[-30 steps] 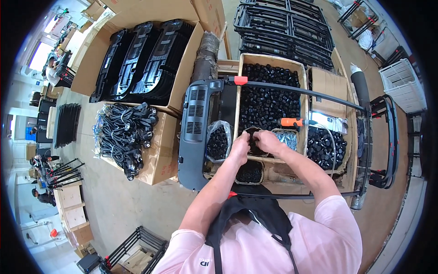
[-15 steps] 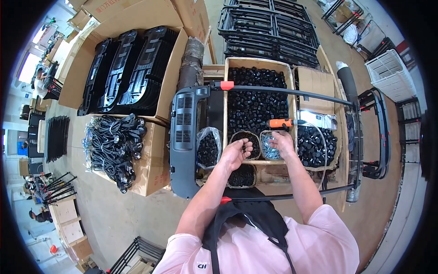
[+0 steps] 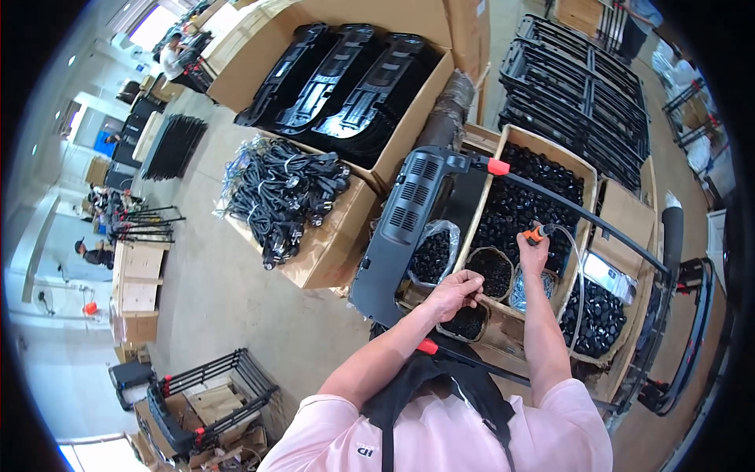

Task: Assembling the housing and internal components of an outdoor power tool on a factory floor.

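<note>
My right hand (image 3: 534, 256) is wrapped round an orange powered screwdriver (image 3: 537, 234) with a pale hose, above the wooden box of black plastic caps. My left hand (image 3: 458, 293) has its fingers pinched together beside a round tub of small black parts (image 3: 491, 269); whatever lies between the fingertips is too small to make out. Under my right wrist sits a tub of silvery screws (image 3: 520, 297). Lying across the boxes is a black frame with a wide vented plastic housing (image 3: 409, 206) at its left end and red corner pieces (image 3: 498, 167).
On the left, bundled black power cords (image 3: 287, 197) lie on a carton, behind which black plastic covers (image 3: 346, 86) fill a big cardboard box. Stacked black metal frames (image 3: 574, 94) stand at the back right. Black knobs (image 3: 595, 318) fill a right-hand box.
My right hand has taken hold of the orange screwdriver. My left hand has drawn back from the tub of black parts, fingers now pinched. The view has swung to the left.
</note>
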Demonstrator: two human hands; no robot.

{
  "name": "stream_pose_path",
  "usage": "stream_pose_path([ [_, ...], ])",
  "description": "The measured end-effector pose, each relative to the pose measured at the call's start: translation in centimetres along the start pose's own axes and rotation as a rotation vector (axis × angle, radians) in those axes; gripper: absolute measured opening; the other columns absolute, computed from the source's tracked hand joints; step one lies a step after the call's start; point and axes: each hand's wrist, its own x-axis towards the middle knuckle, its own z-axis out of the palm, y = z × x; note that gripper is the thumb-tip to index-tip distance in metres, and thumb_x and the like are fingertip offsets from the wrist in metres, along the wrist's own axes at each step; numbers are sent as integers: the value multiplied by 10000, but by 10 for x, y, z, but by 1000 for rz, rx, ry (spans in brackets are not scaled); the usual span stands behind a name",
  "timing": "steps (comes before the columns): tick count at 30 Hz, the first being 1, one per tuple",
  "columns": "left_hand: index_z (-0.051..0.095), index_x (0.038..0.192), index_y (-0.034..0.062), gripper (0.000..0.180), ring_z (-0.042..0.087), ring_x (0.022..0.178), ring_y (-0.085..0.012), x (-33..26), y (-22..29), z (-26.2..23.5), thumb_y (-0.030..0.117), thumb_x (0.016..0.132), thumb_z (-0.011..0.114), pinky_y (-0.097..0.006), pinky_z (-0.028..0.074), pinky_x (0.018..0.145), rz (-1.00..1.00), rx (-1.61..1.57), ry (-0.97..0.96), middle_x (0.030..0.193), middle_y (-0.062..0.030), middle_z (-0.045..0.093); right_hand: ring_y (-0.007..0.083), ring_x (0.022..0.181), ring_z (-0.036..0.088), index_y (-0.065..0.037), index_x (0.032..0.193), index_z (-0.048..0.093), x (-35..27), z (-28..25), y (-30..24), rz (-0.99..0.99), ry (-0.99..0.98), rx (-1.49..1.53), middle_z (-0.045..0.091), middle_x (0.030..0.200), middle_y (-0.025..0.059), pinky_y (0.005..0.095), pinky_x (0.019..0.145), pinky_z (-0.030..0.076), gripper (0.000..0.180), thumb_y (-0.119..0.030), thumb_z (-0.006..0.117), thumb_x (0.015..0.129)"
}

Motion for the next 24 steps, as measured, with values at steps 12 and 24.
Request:
stream_pose_path([
  [12, 714, 1152, 79, 220, 608, 715, -81, -8, 27, -15, 273, 1102, 625, -250, 523, 661, 65, -44, 55, 844, 39, 633, 134, 1012, 673, -59, 1372, 650, -26, -39, -68, -52, -52, 185, 724, 1123, 50, 300, 931, 546, 516, -114, 852, 901],
  [24, 709, 1166, 107, 287, 620, 745, -92, 35, 93, -15, 367, 1105, 602, -244, 539, 651, -5, -434, -57, 849, 43, 650, 276, 1187, 694, 47, 1386, 560, -101, -52, -244, -222, -151, 414, 717, 1276, 237, 411, 1105, 510, 541, -94, 792, 919],
])
